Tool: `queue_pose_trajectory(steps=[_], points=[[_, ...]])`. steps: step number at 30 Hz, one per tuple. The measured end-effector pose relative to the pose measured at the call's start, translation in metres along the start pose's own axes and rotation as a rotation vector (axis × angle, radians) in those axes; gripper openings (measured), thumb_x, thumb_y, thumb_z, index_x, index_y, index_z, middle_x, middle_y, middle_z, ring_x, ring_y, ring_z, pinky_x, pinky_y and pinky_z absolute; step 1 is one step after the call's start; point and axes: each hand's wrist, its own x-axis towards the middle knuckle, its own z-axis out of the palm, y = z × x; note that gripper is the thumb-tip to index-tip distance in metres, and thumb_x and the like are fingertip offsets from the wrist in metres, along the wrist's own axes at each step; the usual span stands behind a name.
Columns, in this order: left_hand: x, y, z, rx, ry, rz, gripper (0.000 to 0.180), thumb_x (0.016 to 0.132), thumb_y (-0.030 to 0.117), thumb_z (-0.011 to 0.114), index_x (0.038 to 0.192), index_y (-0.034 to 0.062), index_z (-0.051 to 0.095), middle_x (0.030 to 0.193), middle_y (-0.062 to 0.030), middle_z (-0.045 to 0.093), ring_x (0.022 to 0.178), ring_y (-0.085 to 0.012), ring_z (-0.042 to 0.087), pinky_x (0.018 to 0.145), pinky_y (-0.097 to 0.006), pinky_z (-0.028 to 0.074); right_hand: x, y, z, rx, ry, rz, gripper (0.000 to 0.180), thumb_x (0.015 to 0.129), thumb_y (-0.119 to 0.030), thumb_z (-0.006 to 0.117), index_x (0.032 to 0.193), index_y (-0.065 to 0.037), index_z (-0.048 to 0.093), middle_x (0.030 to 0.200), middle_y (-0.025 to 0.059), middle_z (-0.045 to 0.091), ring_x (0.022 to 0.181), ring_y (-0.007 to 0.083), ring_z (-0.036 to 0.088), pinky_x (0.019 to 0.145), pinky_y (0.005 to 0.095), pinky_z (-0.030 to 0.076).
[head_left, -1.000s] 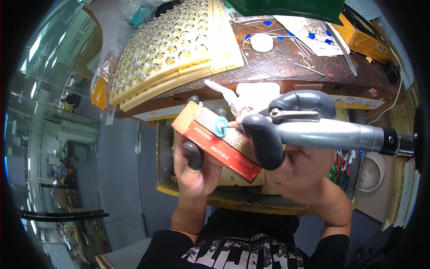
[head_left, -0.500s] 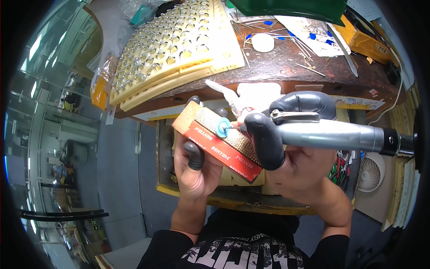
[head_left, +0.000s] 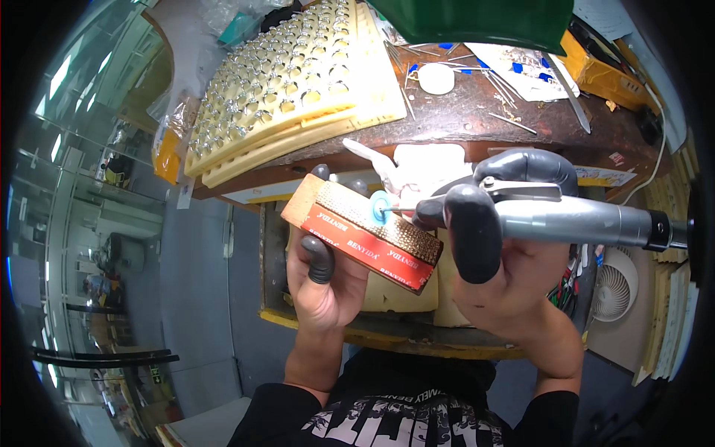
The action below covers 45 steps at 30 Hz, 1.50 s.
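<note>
My left hand grips a wooden block with a red printed side and a rough golden-brown top face. The thumb presses its near side, and other fingertips show behind it. My right hand is closed round a silver rotary tool handpiece. At the tool's tip a small light-blue disc stands on edge at the block's rough top; whether it touches, I cannot tell. Black finger cots cover several fingers of both hands.
Stacked cream trays full of rings lie on the dark wooden bench, near a round white lid, thin burs and tweezers. A white bench pin juts out behind the block. A green shade hangs overhead.
The disc has moved slightly right along the block, and my right hand with the handpiece has shifted right too. The block now slopes a little less steeply.
</note>
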Motion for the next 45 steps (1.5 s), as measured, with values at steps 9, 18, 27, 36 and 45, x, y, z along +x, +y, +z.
queue_pose_trajectory(steps=[9, 18, 27, 36, 45], points=[[0.001, 0.004, -0.001, 0.083, -0.014, 0.027, 0.078, 0.088, 0.020, 0.067, 0.147, 0.0011, 0.019, 0.140, -0.0191, 0.042, 0.128, -0.0317, 0.046, 0.107, -0.049, 0.040, -0.004, -0.002, 0.001, 0.095, -0.075, 0.046, 0.012, 0.088, -0.007, 0.063, 0.092, 0.003, 0.059, 0.100, 0.0114, 0.054, 0.084, 0.0129, 0.055, 0.072, 0.0250, 0.044], [0.003, 0.005, -0.003, 0.126, -0.060, 0.061, 0.082, 0.083, 0.013, 0.071, 0.147, 0.0033, 0.021, 0.134, -0.0183, 0.047, 0.122, -0.0296, 0.051, 0.101, -0.045, 0.046, -0.004, -0.004, 0.005, 0.127, -0.049, 0.210, 0.012, 0.086, -0.010, 0.064, 0.095, -0.002, 0.065, 0.090, 0.0085, 0.059, 0.084, 0.0170, 0.054, 0.072, 0.0279, 0.044], [0.004, 0.004, -0.008, 0.072, -0.005, -0.018, 0.076, 0.084, 0.010, 0.067, 0.145, 0.0006, 0.023, 0.134, -0.0219, 0.047, 0.122, -0.0322, 0.052, 0.103, -0.046, 0.045, -0.005, -0.004, 0.009, 0.261, 0.023, 0.276, 0.016, 0.082, -0.009, 0.067, 0.096, -0.007, 0.074, 0.086, 0.0083, 0.064, 0.090, 0.0228, 0.055, 0.073, 0.0324, 0.045], [0.005, 0.005, -0.011, 0.232, -0.104, -0.010, 0.081, 0.090, 0.030, 0.064, 0.148, -0.0010, 0.015, 0.139, -0.0199, 0.043, 0.126, -0.0322, 0.048, 0.108, -0.049, 0.041, -0.001, 0.001, 0.004, 0.159, -0.092, 0.114, 0.012, 0.091, -0.007, 0.059, 0.091, 0.006, 0.059, 0.094, 0.0115, 0.056, 0.078, 0.0128, 0.059, 0.068, 0.0259, 0.050], [0.005, 0.006, -0.006, 0.069, -0.083, -0.045, 0.076, 0.088, 0.014, 0.067, 0.146, -0.0021, 0.020, 0.135, -0.0197, 0.047, 0.124, -0.0285, 0.049, 0.106, -0.045, 0.040, 0.004, -0.002, 0.006, 0.041, -0.096, 0.031, 0.014, 0.088, -0.008, 0.063, 0.080, -0.002, 0.072, 0.089, 0.0096, 0.060, 0.086, 0.0180, 0.055, 0.076, 0.0291, 0.045]])
